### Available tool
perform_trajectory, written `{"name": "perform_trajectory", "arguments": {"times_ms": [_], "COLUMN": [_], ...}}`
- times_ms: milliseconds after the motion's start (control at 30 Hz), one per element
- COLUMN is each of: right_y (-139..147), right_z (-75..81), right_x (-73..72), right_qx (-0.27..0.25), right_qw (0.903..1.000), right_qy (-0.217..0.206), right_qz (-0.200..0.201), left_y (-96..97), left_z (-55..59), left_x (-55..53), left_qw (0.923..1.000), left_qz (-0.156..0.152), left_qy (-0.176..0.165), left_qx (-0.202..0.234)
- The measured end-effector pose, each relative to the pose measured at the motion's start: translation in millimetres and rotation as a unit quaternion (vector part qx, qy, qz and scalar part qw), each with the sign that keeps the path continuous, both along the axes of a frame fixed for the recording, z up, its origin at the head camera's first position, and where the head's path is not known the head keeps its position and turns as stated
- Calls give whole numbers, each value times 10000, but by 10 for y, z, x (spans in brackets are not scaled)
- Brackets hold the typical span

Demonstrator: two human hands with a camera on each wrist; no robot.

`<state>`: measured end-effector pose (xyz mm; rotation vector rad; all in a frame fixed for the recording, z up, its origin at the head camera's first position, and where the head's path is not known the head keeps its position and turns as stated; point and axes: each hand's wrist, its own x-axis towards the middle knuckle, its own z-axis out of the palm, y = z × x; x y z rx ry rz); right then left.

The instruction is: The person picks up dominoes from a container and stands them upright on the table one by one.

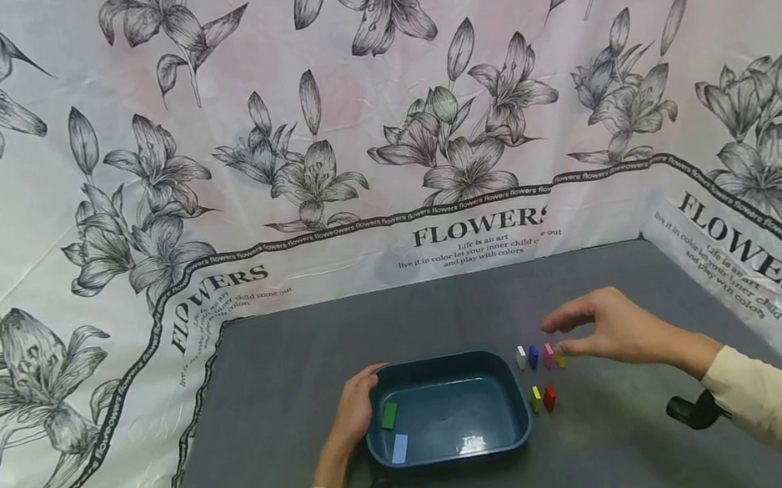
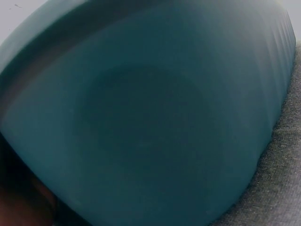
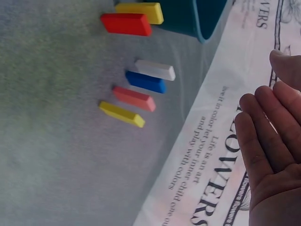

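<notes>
A dark teal tray point(image 1: 460, 451) has a green block point(image 1: 390, 415) and a light blue block point(image 1: 400, 448) lying at its left end. My left hand point(image 1: 352, 410) grips the tray's rim at the back left corner; the tray's wall point(image 2: 146, 127) fills the left wrist view. Right of the tray stand a white block point(image 3: 155, 69), a blue block point(image 3: 145, 82), a pink block point(image 3: 134, 99) and a yellow block point(image 3: 121, 114) in a row. Over the row's right end hovers my right hand point(image 1: 619, 328), thumb and fingers apart, holding nothing.
Nearer the front, a second yellow block point(image 1: 535, 399) and a red block point(image 1: 550, 398) stand side by side close to the tray's right wall. The grey tabletop point(image 1: 286, 352) is bordered at the back and sides by a flower-printed cloth point(image 1: 333, 261).
</notes>
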<state>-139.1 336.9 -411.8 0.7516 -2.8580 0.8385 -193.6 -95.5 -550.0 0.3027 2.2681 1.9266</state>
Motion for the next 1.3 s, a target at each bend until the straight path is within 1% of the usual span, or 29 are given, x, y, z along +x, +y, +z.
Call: {"name": "perform_trajectory", "arguments": {"times_ms": [133,267,400,600,667,767,933,1033,1300], "right_y": [-57,-122,-207,-379,-435,-518,-659,-745,-1007], "right_z": [81,161,228,337,366,406,468,493,525], "right_x": [-50,-113,-180,-271,-297,-331,-375,-400,-442], "right_qx": [112,229,349,447,468,476,434,431,554], "right_qw": [9998,9994,9986,9965,9954,9932,9900,9884,9821], "right_qy": [112,116,157,177,211,289,309,260,83], "right_qz": [137,224,358,677,807,1018,1306,1432,1798], "left_y": [1,3,-3,-13,-17,-20,-25,-25,-19], "left_z": [-2,-3,-15,-24,-29,-34,-28,-24,-28], "left_x": [3,1,-7,-25,-30,-33,-39,-43,-36], "left_qw": [10000,10000,10000,9999,9998,9999,9997,9996,9998], "left_qz": [11,-20,-31,-49,-79,-87,-131,-161,-201], "left_qy": [31,61,20,44,61,29,153,162,40], "left_qx": [-8,14,10,-158,-154,-100,-153,-137,47]}}
